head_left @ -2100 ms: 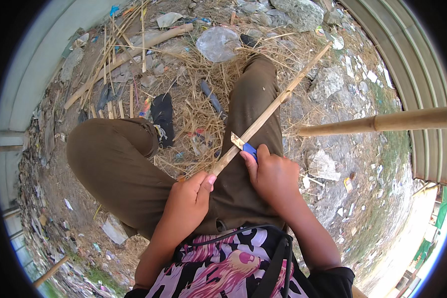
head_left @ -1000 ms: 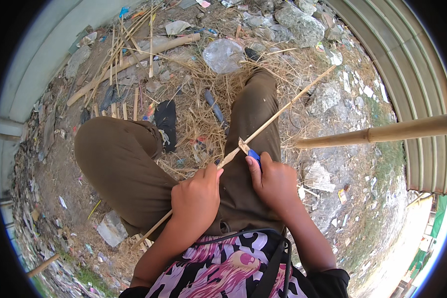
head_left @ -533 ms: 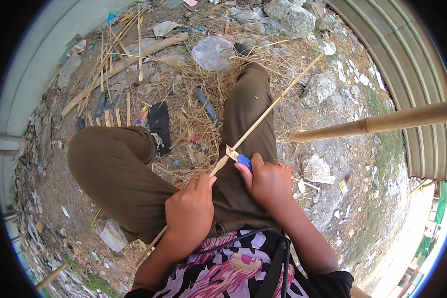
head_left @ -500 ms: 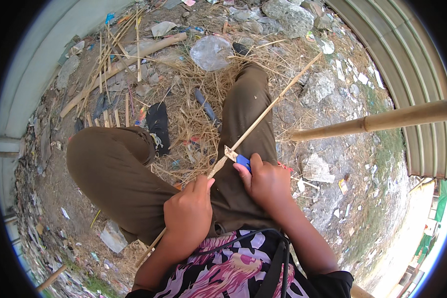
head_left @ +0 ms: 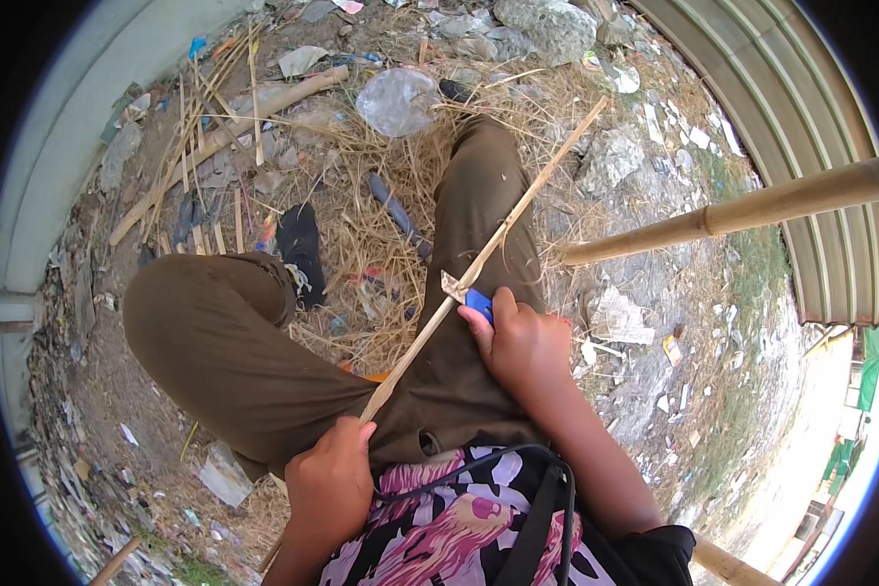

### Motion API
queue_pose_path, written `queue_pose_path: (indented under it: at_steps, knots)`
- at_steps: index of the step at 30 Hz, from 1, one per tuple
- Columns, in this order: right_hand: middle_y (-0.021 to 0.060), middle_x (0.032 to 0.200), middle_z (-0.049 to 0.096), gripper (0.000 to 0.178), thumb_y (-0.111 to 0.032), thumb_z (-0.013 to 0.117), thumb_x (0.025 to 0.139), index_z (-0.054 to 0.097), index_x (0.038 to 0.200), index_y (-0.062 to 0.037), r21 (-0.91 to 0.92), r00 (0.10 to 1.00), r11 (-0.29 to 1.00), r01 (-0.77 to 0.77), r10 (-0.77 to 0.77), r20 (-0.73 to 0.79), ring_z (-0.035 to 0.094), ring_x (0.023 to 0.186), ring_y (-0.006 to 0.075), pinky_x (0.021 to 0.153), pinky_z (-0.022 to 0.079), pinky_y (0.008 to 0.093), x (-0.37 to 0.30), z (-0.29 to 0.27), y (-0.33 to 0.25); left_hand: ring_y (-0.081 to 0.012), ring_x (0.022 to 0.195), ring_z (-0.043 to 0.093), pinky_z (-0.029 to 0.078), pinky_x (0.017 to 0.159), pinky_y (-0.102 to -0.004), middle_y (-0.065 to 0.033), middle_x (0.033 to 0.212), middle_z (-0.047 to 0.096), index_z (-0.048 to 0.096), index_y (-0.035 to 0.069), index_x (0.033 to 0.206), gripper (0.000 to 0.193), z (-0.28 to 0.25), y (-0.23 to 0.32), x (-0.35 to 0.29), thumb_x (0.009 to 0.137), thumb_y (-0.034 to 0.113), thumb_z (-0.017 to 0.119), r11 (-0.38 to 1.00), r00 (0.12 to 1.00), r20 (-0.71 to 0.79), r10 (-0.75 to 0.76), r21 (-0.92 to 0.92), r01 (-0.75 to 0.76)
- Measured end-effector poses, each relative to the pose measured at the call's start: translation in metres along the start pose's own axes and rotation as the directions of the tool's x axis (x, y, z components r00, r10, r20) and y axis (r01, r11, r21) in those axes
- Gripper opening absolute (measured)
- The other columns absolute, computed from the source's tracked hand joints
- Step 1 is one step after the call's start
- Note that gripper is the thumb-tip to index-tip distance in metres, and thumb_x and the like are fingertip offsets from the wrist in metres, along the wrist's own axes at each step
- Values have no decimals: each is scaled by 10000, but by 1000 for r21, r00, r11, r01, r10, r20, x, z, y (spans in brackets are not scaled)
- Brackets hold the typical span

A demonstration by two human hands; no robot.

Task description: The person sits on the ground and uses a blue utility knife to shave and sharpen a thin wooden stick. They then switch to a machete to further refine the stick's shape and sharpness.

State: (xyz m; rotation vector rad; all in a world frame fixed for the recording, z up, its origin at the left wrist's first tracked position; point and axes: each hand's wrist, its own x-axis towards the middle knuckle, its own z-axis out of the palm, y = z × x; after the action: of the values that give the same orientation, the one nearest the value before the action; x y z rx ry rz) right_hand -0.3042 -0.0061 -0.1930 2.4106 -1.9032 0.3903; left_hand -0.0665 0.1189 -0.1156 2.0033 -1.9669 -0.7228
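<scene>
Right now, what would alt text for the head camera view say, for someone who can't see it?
The right hand holds a blue-handled knife at a long pale strip gripped lower down by the left hand. Below are brown trousers and littered, straw-strewn ground.

Stick [head_left: 485, 256]: thin, lt. brown, approx. straight, edges uneven; set diag. over R leg [head_left: 467, 190], far end upper R. Knife [head_left: 476, 304]: blue hdl., short blade w/ brown marks, blade across stick.
</scene>
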Motion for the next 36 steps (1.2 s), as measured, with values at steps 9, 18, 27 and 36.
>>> queue_pose_path:
  at_steps: [9,18,27,36]
  knots:
    - [87,529,593,503,-567,647,940,578,834,-81,-17,997,998,-64,64,30,610,428,266,378,446,390,1,-1,6,-373,568,615,469,499,-444,-145,677,599,543,62,874,193,-13,-34,-62,1008,177,619,999,997,68,-36,8,35]
    - [140,541,603,462,-470,563,1021,522,805,-64,167,983,986,27,-56,174,620,452,346,417,472,438,9,-19,1,-375,589,637,497,518,-452,-144,704,625,556,60,922,156,7,-2,13,1013,174,611,999,998,-47,31,-23,-32]
    - [146,527,595,464,-456,533,1041,519,809,-55,193,970,979,70,-112,216,626,458,357,427,487,446,14,-20,-5,-330,638,668,508,558,-441,-119,753,628,608,70,976,118,33,25,97,1005,184,617,976,970,-197,145,193,-106]
    - [134,489,578,465,-444,550,1037,525,773,-62,102,978,992,-76,54,203,625,425,337,387,475,437,15,-12,-11,-365,668,658,502,588,-465,-146,776,643,664,56,1075,138,35,27,90,998,163,625,990,973,-198,117,102,-98]
